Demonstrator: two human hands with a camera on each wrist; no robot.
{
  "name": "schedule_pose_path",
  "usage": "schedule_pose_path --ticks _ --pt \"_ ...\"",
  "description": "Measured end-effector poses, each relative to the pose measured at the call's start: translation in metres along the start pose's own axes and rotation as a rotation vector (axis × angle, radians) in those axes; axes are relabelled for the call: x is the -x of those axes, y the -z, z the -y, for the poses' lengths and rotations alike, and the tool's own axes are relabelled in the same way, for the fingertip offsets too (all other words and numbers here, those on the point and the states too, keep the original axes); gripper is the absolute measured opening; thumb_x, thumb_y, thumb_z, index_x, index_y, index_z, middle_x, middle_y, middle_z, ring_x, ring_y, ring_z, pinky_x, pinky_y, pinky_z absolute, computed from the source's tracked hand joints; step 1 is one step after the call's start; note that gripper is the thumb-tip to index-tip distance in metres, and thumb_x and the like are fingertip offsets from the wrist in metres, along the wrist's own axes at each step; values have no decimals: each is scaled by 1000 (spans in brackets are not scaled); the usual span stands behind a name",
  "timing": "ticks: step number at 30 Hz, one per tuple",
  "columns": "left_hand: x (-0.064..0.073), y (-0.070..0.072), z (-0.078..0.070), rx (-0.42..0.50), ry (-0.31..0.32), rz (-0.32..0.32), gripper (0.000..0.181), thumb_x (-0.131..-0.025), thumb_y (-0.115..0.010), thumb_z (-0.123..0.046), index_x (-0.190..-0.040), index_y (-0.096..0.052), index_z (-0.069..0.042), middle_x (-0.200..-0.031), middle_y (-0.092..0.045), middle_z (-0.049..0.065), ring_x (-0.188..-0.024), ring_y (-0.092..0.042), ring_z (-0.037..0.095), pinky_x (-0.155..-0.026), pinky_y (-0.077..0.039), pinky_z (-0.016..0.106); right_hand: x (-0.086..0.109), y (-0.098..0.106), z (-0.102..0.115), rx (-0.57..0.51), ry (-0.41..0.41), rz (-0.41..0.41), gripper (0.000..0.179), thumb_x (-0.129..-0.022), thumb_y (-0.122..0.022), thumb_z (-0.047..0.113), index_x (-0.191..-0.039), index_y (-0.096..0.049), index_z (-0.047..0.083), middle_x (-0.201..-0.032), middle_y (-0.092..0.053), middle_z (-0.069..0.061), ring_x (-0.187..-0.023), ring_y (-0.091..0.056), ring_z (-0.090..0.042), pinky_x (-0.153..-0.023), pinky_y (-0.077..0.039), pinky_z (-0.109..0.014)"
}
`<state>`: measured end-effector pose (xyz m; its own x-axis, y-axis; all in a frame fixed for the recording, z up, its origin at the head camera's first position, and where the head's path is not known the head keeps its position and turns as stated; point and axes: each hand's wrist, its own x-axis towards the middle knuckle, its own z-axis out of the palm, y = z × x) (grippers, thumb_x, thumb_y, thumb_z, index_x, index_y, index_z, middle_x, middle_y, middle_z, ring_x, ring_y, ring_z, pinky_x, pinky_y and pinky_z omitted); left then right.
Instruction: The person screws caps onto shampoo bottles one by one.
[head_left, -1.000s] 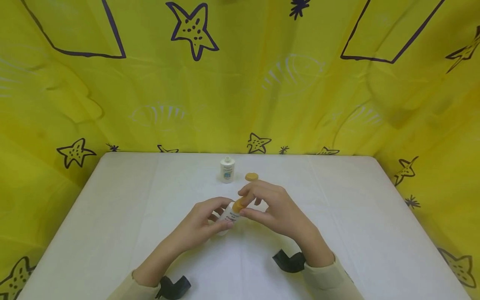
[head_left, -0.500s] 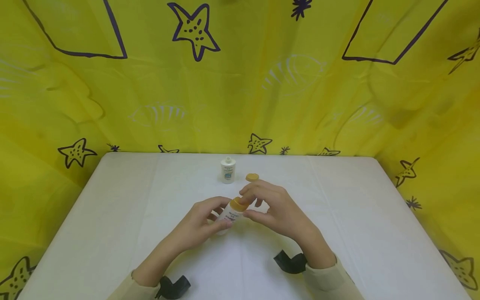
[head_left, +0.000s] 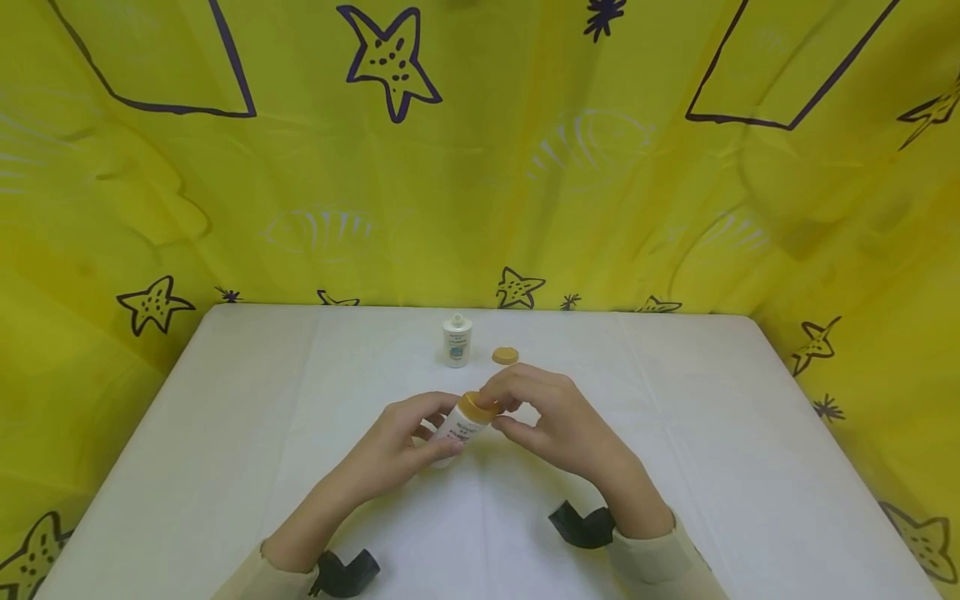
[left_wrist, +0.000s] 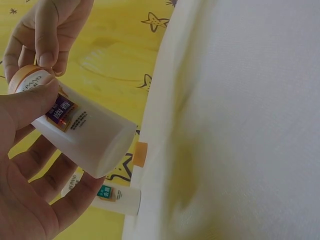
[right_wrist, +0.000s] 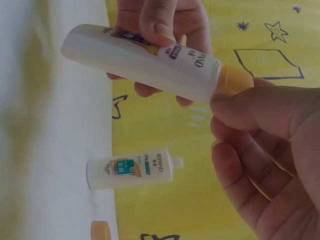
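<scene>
My left hand grips a white shampoo bottle, held tilted above the table with its orange cap end up and to the right. The thumb lies across the bottle's labelled front and the other fingers wrap behind. My right hand pinches the edge of that cap, thumb on the near side in the right wrist view and a fingertip behind it. Part of the cap is hidden by the right fingers in the head view.
A second white shampoo bottle stands upright without a cap, its narrow neck showing. Beside it on the white table lies a loose orange cap. A yellow curtain with starfish drawings hangs behind and at both sides.
The bottle has turned a little in my left hand, and more of its cap shows. My right fingers have shifted slightly right along the cap. The standing bottle and loose cap stay put.
</scene>
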<state>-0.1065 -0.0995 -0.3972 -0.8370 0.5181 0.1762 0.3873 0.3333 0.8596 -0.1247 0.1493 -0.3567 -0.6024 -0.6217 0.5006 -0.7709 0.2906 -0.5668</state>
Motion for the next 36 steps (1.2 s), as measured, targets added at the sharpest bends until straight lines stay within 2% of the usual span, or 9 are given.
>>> schedule_pose_path --ticks 6,9,14,16,20,26,32,36 --pt "0 0 1 5 4 -1 41 -91 -74 -24 -129 -60 -20 -116 -69 -5 -97 -66 19 -82 -57 36 0 0 0 17 -7 3 28 -82 -79 3 -106 -69 15 -108 -68 8 -94 -62 -8 -77 -55 -26" --pt "0 0 2 5 -5 0 41 -91 -74 -25 -129 -60 -21 -115 -69 -5 -97 -66 19 -82 -57 35 0 0 -1 21 -18 3 28 -82 -80 7 -106 -69 16 -111 -67 7 -103 -63 -10 -80 -56 -27" --pt "0 -1 1 -3 -30 -5 39 -90 -75 -21 -127 -61 -20 -113 -68 -7 -96 -66 18 -81 -57 34 1 0 0 36 -21 -9 23 -81 -83 12 -99 -69 16 -113 -68 5 -123 -59 -20 -99 -51 -32" --pt "0 -1 0 -3 -39 -5 38 -90 -75 -18 -126 -62 -19 -112 -68 -7 -95 -66 18 -81 -57 33 1 0 0 42 -22 -11 22 -80 -84 14 -95 -68 17 -114 -68 5 -126 -58 -22 -104 -48 -34" --pt "0 -3 0 4 -50 2 35 -90 -74 -18 -124 -63 -18 -112 -67 -7 -95 -66 18 -81 -58 33 2 -1 0 37 -23 -10 21 -81 -84 19 -92 -66 19 -114 -69 5 -123 -60 -20 -106 -46 -35" --pt "0 -5 -1 5 -66 5 34 -91 -74 -20 -123 -63 -19 -111 -67 -6 -95 -66 18 -80 -58 33 1 -2 0 15 -20 -7 23 -80 -85 20 -94 -67 19 -109 -69 7 -107 -65 -10 -101 -50 -30" --pt "0 -3 0 -5 -60 1 36 -91 -74 -24 -125 -63 -19 -112 -67 -7 -95 -66 17 -80 -58 33 0 -2 1 28 -5 -15 21 -84 -81 16 -101 -70 18 -109 -69 7 -93 -64 -6 -80 -54 -23" --pt "0 -1 0 -12 -54 -7 38 -90 -74 -26 -126 -63 -19 -112 -68 -7 -95 -66 16 -80 -57 33 0 -2 1 22 9 -24 17 -87 -78 13 -103 -73 16 -110 -69 6 -95 -64 -7 -77 -55 -21"
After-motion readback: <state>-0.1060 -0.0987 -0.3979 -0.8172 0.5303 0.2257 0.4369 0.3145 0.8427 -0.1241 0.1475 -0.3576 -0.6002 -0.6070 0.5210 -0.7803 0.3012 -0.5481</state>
